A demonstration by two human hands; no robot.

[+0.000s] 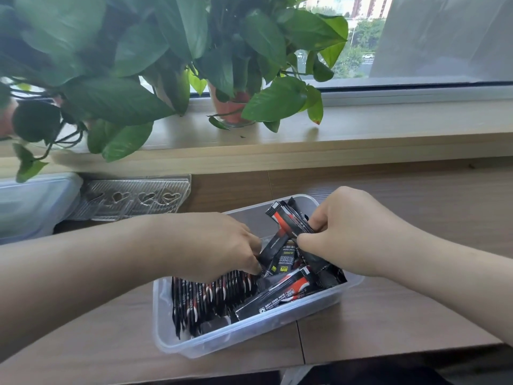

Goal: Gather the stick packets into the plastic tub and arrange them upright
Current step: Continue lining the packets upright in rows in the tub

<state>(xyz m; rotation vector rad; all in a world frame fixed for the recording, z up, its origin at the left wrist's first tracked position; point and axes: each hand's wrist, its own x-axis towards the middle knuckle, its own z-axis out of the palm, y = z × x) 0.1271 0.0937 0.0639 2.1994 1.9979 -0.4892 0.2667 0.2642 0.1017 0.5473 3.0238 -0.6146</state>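
A clear plastic tub (249, 333) stands on the wooden table, holding many black-and-red stick packets. At its near left end a row of packets (205, 298) stands upright on edge. Toward the right, loose packets (280, 294) lie tilted and crossed. My left hand (222, 245) reaches into the tub's middle, fingers curled on a black packet (273, 245) above the upright row. My right hand (352, 232) is over the tub's far right part and pinches a few packets (288, 220) that stick up toward the far rim.
A wooden windowsill (361, 140) runs behind the table with potted plants (230, 107) whose leaves hang over the left side. A clear heart-moulded plastic tray (133, 200) and a bluish lidded box (30, 204) sit at the table's far left.
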